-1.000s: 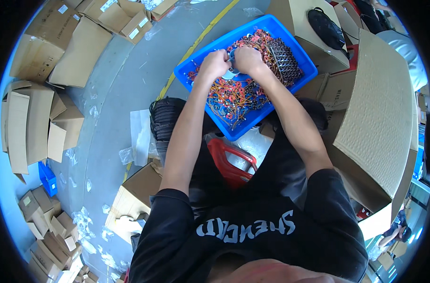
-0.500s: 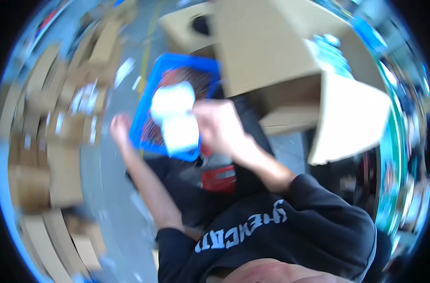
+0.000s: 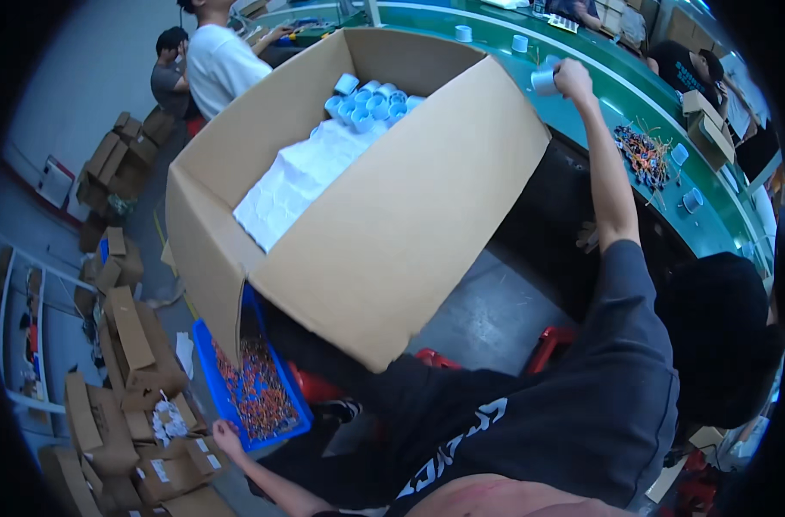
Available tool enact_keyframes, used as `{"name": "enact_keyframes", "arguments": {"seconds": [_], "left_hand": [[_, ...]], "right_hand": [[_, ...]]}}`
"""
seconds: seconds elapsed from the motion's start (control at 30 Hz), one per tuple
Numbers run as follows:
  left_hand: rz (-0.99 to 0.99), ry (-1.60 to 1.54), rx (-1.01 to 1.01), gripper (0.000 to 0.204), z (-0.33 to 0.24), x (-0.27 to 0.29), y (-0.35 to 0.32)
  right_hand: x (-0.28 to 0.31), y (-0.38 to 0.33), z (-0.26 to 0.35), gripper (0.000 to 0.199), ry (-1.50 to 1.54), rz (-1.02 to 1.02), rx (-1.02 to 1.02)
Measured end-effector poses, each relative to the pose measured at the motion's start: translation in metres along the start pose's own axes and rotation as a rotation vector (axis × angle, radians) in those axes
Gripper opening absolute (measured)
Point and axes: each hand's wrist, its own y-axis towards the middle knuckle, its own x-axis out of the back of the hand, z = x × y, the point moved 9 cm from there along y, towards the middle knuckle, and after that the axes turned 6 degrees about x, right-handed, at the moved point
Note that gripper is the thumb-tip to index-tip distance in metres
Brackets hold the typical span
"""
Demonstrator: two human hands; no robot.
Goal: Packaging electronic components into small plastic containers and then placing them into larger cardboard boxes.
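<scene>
Far up on the right, my right hand (image 3: 572,79) is closed around a pale plastic cup (image 3: 543,83), held over the green conveyor belt (image 3: 604,102). Another cup may sit behind it; that part is blurred. Low on the left, my left hand (image 3: 227,433) hangs beside the blue bin (image 3: 299,424), fingers curled with nothing visible in them; whether it touches the rim is unclear. Inside that bin lie many small orange and dark wired parts (image 3: 259,392). A large open cardboard box (image 3: 392,224) holds more pale cups (image 3: 371,105) and a white moulded sheet (image 3: 302,181).
On the belt stand single cups (image 3: 691,200) and a heap of wired parts (image 3: 642,155). Cardboard boxes (image 3: 138,345) are piled along the left. Other people (image 3: 224,60) are around the belt. Red metal legs (image 3: 548,346) show below the box.
The view has swung right toward the belt. My right hand has moved from above the blue bin to over the belt with the cup. My left hand stays near the bin.
</scene>
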Motion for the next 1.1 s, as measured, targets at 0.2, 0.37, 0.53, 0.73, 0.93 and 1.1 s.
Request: {"name": "enact_keyframes", "arguments": {"seconds": [0.2, 0.37, 0.53, 0.73, 0.93, 1.1], "left_hand": [[-0.045, 0.190, 0.119, 0.017, 0.014, 0.032, -0.032], [-0.106, 0.183, 0.138, 0.018, -0.004, 0.028, -0.042], [0.031, 0.188, 0.132, 0.021, -0.015, 0.004, -0.035], [0.123, 0.169, 0.132, 0.029, -0.029, -0.025, -0.021], [0.185, 0.366, -0.098, 0.023, -0.089, -0.092, -0.007], [0.163, 0.473, -0.114, 0.021, -0.091, -0.124, -0.017]], "right_hand": [[-0.121, 0.088, -0.064, 0.021, -0.146, 0.049, -0.141], [-0.177, 0.137, -0.063, 0.027, 0.133, 0.250, -0.272], [-0.189, 0.147, -0.067, 0.032, 0.464, 0.266, -0.358], [-0.076, 0.127, 0.006, 0.030, -0.007, -0.314, 0.229], [-0.016, 0.042, 0.232, 0.011, 0.291, -0.181, 0.928], [-0.113, -0.001, 0.395, 0.017, -0.063, 0.361, 1.221]]}}
